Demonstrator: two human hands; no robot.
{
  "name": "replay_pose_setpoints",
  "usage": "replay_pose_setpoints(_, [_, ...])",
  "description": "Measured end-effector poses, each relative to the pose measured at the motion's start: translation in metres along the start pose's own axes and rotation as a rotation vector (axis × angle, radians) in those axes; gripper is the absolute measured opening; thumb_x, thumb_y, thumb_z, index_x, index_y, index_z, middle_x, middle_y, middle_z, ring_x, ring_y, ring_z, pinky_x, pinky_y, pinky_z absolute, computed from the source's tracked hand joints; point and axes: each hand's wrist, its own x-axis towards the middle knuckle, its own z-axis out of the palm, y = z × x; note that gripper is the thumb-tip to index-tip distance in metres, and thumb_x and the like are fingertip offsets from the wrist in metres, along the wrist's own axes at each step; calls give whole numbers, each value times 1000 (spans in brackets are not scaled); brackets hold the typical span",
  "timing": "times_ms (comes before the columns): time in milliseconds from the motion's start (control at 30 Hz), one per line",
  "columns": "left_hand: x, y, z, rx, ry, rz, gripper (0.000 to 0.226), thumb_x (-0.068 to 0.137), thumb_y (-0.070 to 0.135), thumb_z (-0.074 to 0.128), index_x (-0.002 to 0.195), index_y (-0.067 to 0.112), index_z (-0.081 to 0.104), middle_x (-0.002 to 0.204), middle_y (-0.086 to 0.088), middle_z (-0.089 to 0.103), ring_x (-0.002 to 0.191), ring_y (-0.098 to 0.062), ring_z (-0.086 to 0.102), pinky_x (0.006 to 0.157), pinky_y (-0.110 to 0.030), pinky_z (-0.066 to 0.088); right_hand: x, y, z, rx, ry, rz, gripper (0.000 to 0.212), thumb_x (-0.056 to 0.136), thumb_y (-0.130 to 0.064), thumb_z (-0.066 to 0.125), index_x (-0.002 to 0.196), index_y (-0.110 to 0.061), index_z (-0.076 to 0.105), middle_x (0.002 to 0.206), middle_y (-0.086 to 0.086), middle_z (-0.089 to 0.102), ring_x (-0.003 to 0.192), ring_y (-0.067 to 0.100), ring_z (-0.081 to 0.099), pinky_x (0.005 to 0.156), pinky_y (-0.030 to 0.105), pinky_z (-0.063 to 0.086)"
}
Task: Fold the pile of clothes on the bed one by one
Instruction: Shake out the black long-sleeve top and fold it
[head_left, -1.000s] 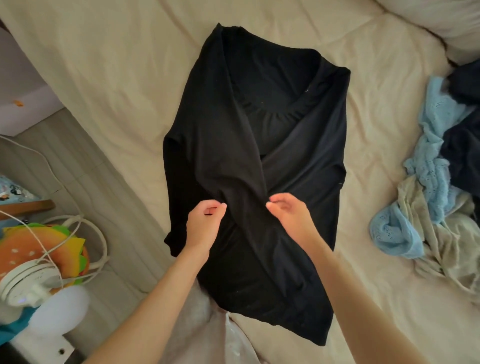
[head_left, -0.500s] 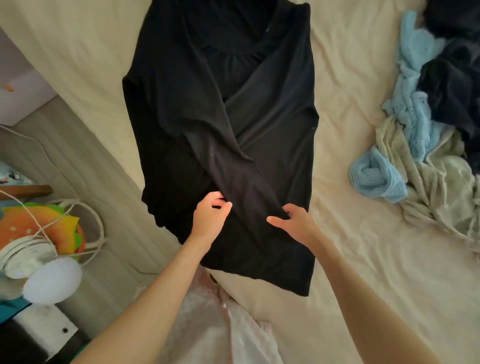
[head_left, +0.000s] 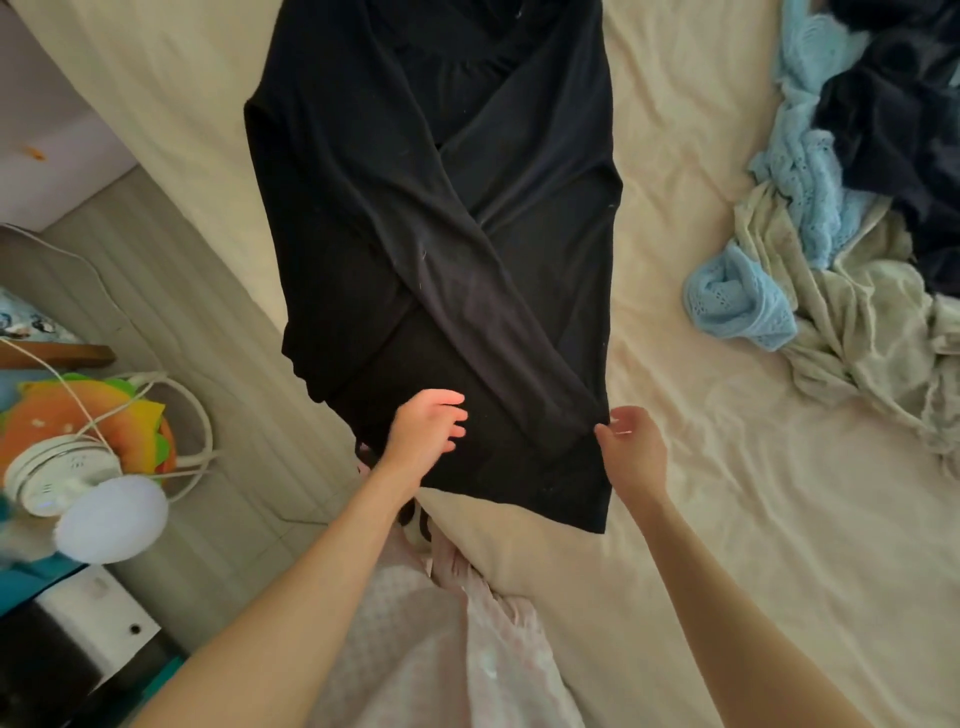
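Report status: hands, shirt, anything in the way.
Left hand open, flat on black shirt. Right hand pinching its right edge. Sleeves crossed. Unfolded pile off right, clear.

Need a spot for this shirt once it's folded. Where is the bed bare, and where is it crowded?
Bare sheet lies between the black shirt and the clothes pile, widening toward the near right of the bed past the right hand. A narrower strip runs along the shirt's left, by the bed edge. The far right is crowded with the pile. The left hand rests on the shirt hem.

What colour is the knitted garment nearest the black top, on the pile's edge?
Light blue, with an openwork knit pattern; the head view shows it.
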Motion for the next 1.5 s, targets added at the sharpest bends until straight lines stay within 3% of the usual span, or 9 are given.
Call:
replay_pose_setpoints(100, [15, -11, -47, 42, 293, 96, 21, 94, 2, 45, 101, 18, 57, 103, -4, 63, 94, -19, 62, 73, -23, 48, -15, 4, 10, -188, 254, -267, 35, 94, -22, 54, 126, -9, 52, 131, 11, 50, 122, 29, 45, 101, 42, 36])
replay_pose_setpoints(167, [27, -16, -83, 119, 418, 136, 23, 94, 2, 46, 111, 15, 55, 115, -9, 59, 104, -21, 58, 76, -21, 45, -25, -4, 24, -305, 303, -508, 40, 93, -24, 55, 131, -9, 52, 139, 12, 47, 133, 30, 38, 109, 47, 29])
replay_pose_setpoints(333, [61, -9, -136, 214, 419, 157, 50, 98, 10, 46, 144, 20, 31, 149, -6, 34, 135, -23, 36, 104, -34, 35, -37, -44, 76, -559, 190, -859, 51, 92, -30, 57, 139, -17, 46, 151, 11, 35, 142, 30, 26, 114, 52, 12])
replay_pose_setpoints(500, [97, 11, -158, 323, 272, 299, 53, 94, 21, 55, 142, 23, 34, 146, -6, 36, 133, -22, 35, 104, -37, 35, -24, -50, 103, -670, 118, -768, 64, 96, -39, 47, 151, -23, 19, 158, 9, 19, 146, 29, 14, 114, 51, 9])
replay_pose_setpoints(667, [129, 10, -186, 507, 154, 138, 29, 88, 15, 64, 114, 1, 58, 115, -19, 61, 108, -33, 57, 92, -36, 42, -25, -29, 101, -746, 146, -755, 62, 95, -36, 48, 150, -20, 24, 156, 12, 24, 144, 30, 19, 115, 51, 13])
replay_pose_setpoints(833, [135, -21, -198, 19, 117, 11, 47, 89, 7, 60, 131, 12, 41, 133, -12, 49, 113, -21, 50, 94, -36, 42, -35, -23, 111, -708, 177, -673, 58, 96, -31, 48, 149, -18, 27, 156, 12, 23, 145, 30, 18, 116, 51, 13])
replay_pose_setpoints(967, [139, -30, -187, -223, 10, -1, 70, 86, 27, 67, 141, 21, 25, 137, -4, 42, 122, -14, 39, 110, -40, 26, -36, -28, 121, -646, 216, -635, 58, 96, -32, 47, 149, -19, 27, 157, 11, 22, 146, 28, 14, 116, 49, 8])
replay_pose_setpoints(1133, [127, -48, -171, -73, -153, -14, 66, 87, 46, 58, 142, 19, 35, 139, 0, 47, 125, -18, 46, 106, -33, 33, -38, -30, 124, -597, 220, -612, 57, 97, -30, 48, 149, -20, 27, 157, 9, 20, 146, 27, 12, 116, 46, 4])
replay_pose_setpoints(1500, [61, -99, -167, 115, -143, -72, 40, 90, 33, 60, 123, 11, 57, 114, -1, 63, 109, -19, 57, 90, -31, 46, -61, 9, 101, -492, 229, -564, 48, 96, -21, 51, 143, -12, 41, 153, 10, 31, 144, 25, 21, 119, 43, 10])
